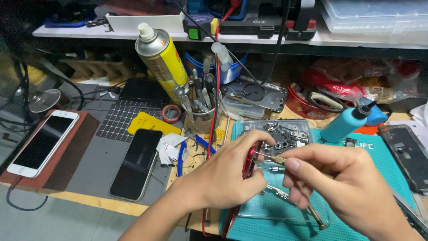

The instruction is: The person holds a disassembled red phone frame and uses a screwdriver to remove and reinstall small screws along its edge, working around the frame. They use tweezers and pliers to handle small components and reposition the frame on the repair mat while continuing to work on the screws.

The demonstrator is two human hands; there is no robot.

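Two hands, left (227,178) and right (343,183), work at a table (89,198) holding two intact phones, one white (42,143) and one black (137,163), one yellow spray can (162,58), one teal bottle (350,122), one roll of red tape (171,113) and one metal cup (203,118) of tools.

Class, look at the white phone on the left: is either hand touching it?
No. The white phone lies apart while the left hand and right hand work over the red phone.
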